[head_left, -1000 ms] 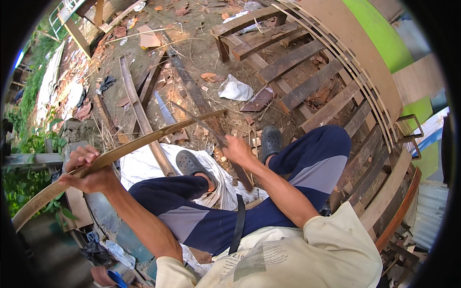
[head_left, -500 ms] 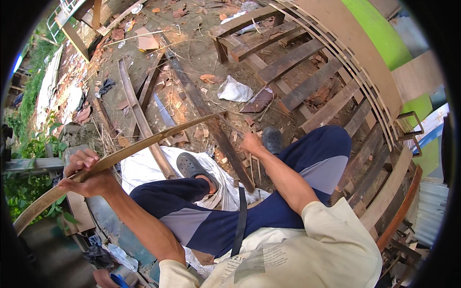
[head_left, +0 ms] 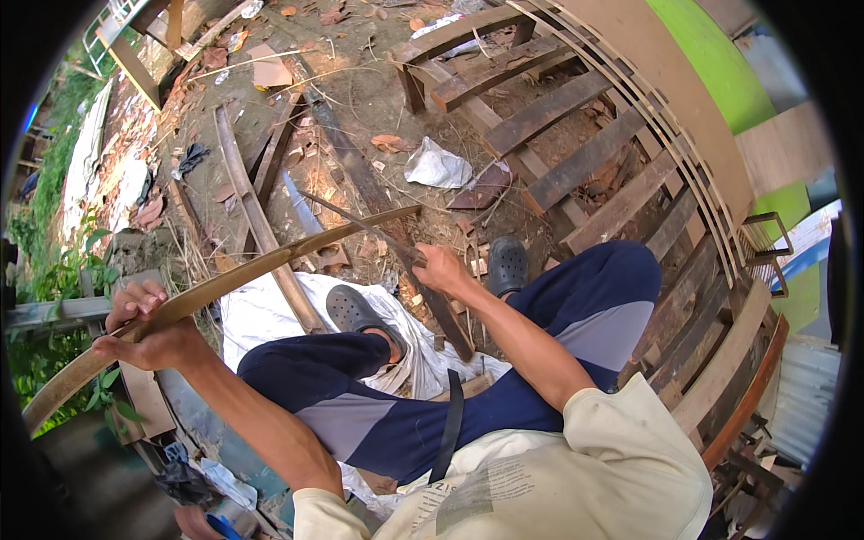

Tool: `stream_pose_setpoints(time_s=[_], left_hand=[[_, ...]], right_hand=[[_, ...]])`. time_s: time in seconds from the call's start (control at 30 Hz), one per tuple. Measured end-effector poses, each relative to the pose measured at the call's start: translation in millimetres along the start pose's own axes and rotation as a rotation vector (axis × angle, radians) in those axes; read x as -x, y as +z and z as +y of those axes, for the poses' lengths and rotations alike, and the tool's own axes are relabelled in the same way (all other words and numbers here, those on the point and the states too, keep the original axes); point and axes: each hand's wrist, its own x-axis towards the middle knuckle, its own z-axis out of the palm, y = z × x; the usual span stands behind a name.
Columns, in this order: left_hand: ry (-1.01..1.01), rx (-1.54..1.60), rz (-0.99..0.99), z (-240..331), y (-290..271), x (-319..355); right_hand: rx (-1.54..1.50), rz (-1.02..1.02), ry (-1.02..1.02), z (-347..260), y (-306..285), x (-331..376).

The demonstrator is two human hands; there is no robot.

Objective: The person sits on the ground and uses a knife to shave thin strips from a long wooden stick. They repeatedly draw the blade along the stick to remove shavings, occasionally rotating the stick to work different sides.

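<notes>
My left hand (head_left: 151, 331) grips a long bamboo strip (head_left: 247, 276) near its lower left part. The strip slants up to the right across my front, its far end near the middle of the view. In my right hand (head_left: 441, 268) is a long knife (head_left: 355, 219), its dark narrow blade pointing up and left. The blade crosses over the strip close to its far end; whether the edge presses into it I cannot tell. My fingers hide the knife's handle. Under the far end, a dark wooden beam (head_left: 346, 153) lies on the ground.
A slatted wooden frame (head_left: 585, 135) lies at the right, with thin strips (head_left: 666, 126) along its far side. A white sheet (head_left: 261, 310) lies under my left foot. A saw blade (head_left: 301, 205), loose planks (head_left: 238, 171), wood chips and a white plastic bag (head_left: 438, 165) lie ahead.
My right hand has moved a little left and the knife's blade has swung up over the strip. My left hand and the strip have shifted slightly left.
</notes>
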Motion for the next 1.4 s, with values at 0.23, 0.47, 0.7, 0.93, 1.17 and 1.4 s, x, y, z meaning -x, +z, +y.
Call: stream_pose_setpoints(time_s=[0.23, 0.47, 0.7, 0.93, 1.17, 1.4], left_hand=[[0.007, 0.005, 0.024, -3, 1, -3], [0.027, -0.115, 0.106, -3, 8, -2], [0.022, -0.100, 0.117, -5, -9, -4], [0.052, -0.171, 0.198, -1, -5, -2], [0.048, -0.152, 0.148, -1, 1, 0], [0.040, -0.140, 0.141, -8, -1, -7]], right_hand=[[0.184, -0.132, 0.466, 136, 9, -8], [-0.083, -0.033, 0.052, 21, 22, -12], [-0.018, -0.058, 0.109, 44, 13, -24], [0.098, 0.004, -0.012, 6, 6, -9], [0.203, -0.099, 0.389, 104, 6, -27], [0.107, -0.101, 0.329, 108, 30, -32]])
